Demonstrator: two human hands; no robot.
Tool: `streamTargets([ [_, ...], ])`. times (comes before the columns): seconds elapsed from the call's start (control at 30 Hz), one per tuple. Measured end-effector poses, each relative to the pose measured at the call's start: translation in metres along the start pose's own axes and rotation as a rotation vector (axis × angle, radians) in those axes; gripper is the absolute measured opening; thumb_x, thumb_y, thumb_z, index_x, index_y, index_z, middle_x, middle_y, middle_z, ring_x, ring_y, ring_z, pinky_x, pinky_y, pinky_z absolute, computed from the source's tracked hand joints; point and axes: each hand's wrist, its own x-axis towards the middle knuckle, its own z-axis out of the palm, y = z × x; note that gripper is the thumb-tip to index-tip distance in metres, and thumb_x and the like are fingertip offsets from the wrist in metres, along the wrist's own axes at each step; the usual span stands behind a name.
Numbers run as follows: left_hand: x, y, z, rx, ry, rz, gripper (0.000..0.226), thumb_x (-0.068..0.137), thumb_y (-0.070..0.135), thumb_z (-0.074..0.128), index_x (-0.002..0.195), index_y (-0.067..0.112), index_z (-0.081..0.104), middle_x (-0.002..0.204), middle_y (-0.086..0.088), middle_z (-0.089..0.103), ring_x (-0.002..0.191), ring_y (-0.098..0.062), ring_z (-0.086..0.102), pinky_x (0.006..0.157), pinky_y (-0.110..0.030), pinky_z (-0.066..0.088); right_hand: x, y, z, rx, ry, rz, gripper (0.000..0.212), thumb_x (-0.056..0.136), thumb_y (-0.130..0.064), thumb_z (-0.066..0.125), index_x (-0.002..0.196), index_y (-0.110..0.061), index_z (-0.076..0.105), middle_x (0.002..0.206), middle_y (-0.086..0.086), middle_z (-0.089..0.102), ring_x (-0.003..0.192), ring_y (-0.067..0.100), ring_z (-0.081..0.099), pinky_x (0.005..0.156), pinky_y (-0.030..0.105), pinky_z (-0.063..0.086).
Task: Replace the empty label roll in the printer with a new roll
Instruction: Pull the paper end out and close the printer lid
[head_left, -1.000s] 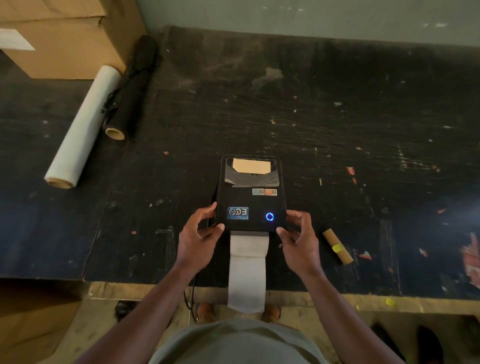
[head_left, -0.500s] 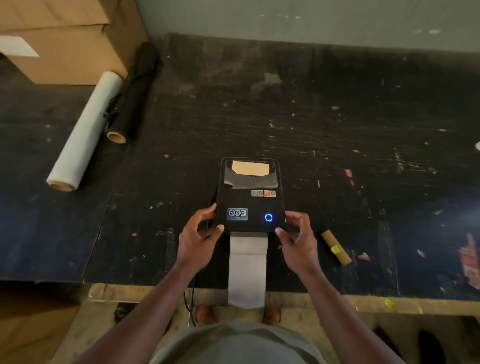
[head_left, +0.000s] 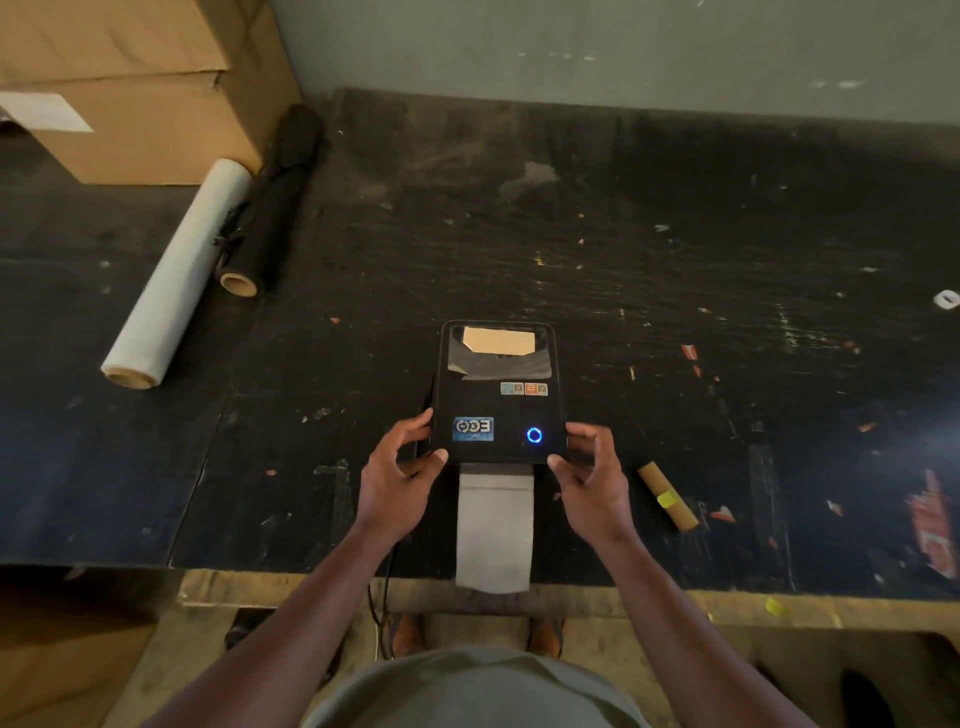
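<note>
1. The printer (head_left: 497, 392) is a glossy black box with rounded corners, lying on the scuffed, scratched black worktop (head_left: 675, 249) near its front edge. Its long axis runs away from the person, with the paper slot at the near end.
2. A smoky window (head_left: 498, 353) in the far part of the lid shows a tan, cardboard-coloured shape behind it. Whether that is a roll cannot be told.
3. A blue ring light (head_left: 534, 435) glows at the near right corner of the lid. A blue logo sticker (head_left: 473, 428) sits at the near left; its characters are too unclear to read. Small coloured stickers (head_left: 523, 388) sit below the window, unreadable.
4. A matte, pale grey label strip (head_left: 495, 530) comes out of the near end, lies flat toward the person and reaches just past the worktop edge.
5. The left hand (head_left: 397, 483) pinches the printer's near left corner, thumb at the front edge, fingers on the side.
6. The right hand (head_left: 592, 486) holds the near right corner the same way.
7. An empty cardboard core (head_left: 667, 496), a short brown tube with a yellow tape scrap, lies just right of the right hand, angled.
8. At far left lie a white film roll (head_left: 179, 275) and a black roll (head_left: 270, 202) side by side, beside stacked cardboard boxes (head_left: 135, 78) with a white label, unreadable.
</note>
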Motion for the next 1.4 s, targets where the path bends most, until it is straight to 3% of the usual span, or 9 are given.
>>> streamTargets([
  [0.17, 0.000, 0.000, -0.001, 0.015, -0.008, -0.001, 0.059, 0.096, 0.021, 0.073, 0.143, 0.047, 0.049, 0.139, 0.013, 0.062, 0.119, -0.011, 0.067, 0.069, -0.010, 0.055, 0.002, 0.003, 0.001, -0.009, 0.006, 0.004, 0.051, 0.095, -0.007, 0.071, 0.133, -0.032, 0.047, 0.125, -0.009, 0.061, 0.109, 0.007, 0.064, 0.089, 0.031, 0.060],
  [0.3, 0.000, 0.000, 0.000, 0.007, -0.005, -0.010, 0.060, 0.096, 0.021, 0.073, 0.146, 0.043, 0.050, 0.138, 0.012, 0.063, 0.123, -0.012, 0.064, 0.082, -0.020, 0.056, 0.002, 0.005, 0.001, -0.023, 0.008, -0.002, 0.052, 0.095, -0.008, 0.071, 0.136, -0.030, 0.047, 0.128, -0.007, 0.060, 0.113, 0.010, 0.063, 0.091, 0.033, 0.060],
  [0.4, -0.001, 0.000, 0.000, 0.006, -0.012, -0.013, 0.061, 0.096, 0.020, 0.073, 0.147, 0.043, 0.049, 0.134, 0.017, 0.061, 0.122, -0.014, 0.066, 0.086, -0.025, 0.059, 0.002, 0.005, 0.001, -0.025, 0.007, -0.009, 0.052, 0.095, -0.008, 0.071, 0.135, -0.030, 0.048, 0.124, -0.010, 0.060, 0.110, 0.007, 0.064, 0.085, 0.023, 0.056],
  [0.53, -0.001, 0.001, -0.001, 0.021, -0.024, -0.009, 0.062, 0.096, 0.020, 0.074, 0.147, 0.046, 0.048, 0.132, 0.020, 0.059, 0.105, 0.007, 0.067, 0.067, -0.007, 0.055, 0.002, 0.005, 0.000, -0.024, -0.006, -0.002, 0.051, 0.095, -0.010, 0.070, 0.135, -0.032, 0.048, 0.117, -0.019, 0.057, 0.103, -0.003, 0.061, 0.077, 0.015, 0.051],
  [0.63, 0.000, 0.000, 0.000, 0.012, -0.027, -0.015, 0.062, 0.096, 0.019, 0.074, 0.147, 0.045, 0.049, 0.132, 0.019, 0.059, 0.096, 0.023, 0.063, 0.063, -0.004, 0.053, 0.002, 0.006, 0.000, -0.020, -0.009, 0.000, 0.050, 0.096, -0.010, 0.070, 0.135, -0.032, 0.048, 0.116, -0.020, 0.057, 0.103, -0.004, 0.061, 0.078, 0.016, 0.051],
  [0.77, 0.001, -0.001, -0.001, -0.001, -0.026, -0.013, 0.063, 0.096, 0.020, 0.074, 0.146, 0.048, 0.049, 0.131, 0.020, 0.059, 0.104, 0.003, 0.068, 0.067, -0.010, 0.057, 0.002, 0.007, 0.000, -0.018, -0.009, -0.005, 0.051, 0.096, -0.009, 0.070, 0.136, -0.031, 0.048, 0.121, -0.017, 0.057, 0.102, -0.005, 0.061, 0.078, 0.016, 0.052],
  [0.93, 0.001, -0.002, -0.001, 0.015, -0.022, -0.012, 0.062, 0.096, 0.021, 0.073, 0.147, 0.046, 0.048, 0.132, 0.019, 0.058, 0.102, 0.008, 0.063, 0.066, -0.011, 0.056, 0.003, 0.008, 0.000, -0.029, -0.001, -0.008, 0.051, 0.096, -0.010, 0.070, 0.136, -0.032, 0.047, 0.125, -0.013, 0.056, 0.103, -0.001, 0.061, 0.077, 0.016, 0.052],
  [1.13, 0.001, -0.004, 0.001, 0.010, -0.013, -0.016, 0.061, 0.096, 0.020, 0.073, 0.147, 0.044, 0.049, 0.133, 0.017, 0.059, 0.118, -0.006, 0.062, 0.092, -0.033, 0.061, 0.004, 0.009, 0.001, -0.012, -0.002, -0.008, 0.051, 0.096, -0.010, 0.070, 0.137, -0.030, 0.048, 0.129, -0.009, 0.059, 0.108, 0.003, 0.062, 0.079, 0.016, 0.052],
  [1.4, 0.001, -0.002, 0.002, -0.008, -0.018, -0.024, 0.060, 0.096, 0.019, 0.073, 0.145, 0.046, 0.049, 0.123, 0.025, 0.059, 0.117, -0.009, 0.067, 0.086, -0.023, 0.059, 0.005, 0.012, 0.001, -0.029, -0.001, -0.018, 0.051, 0.095, -0.011, 0.070, 0.134, -0.035, 0.047, 0.126, -0.012, 0.059, 0.103, -0.007, 0.061, 0.073, 0.012, 0.050],
])
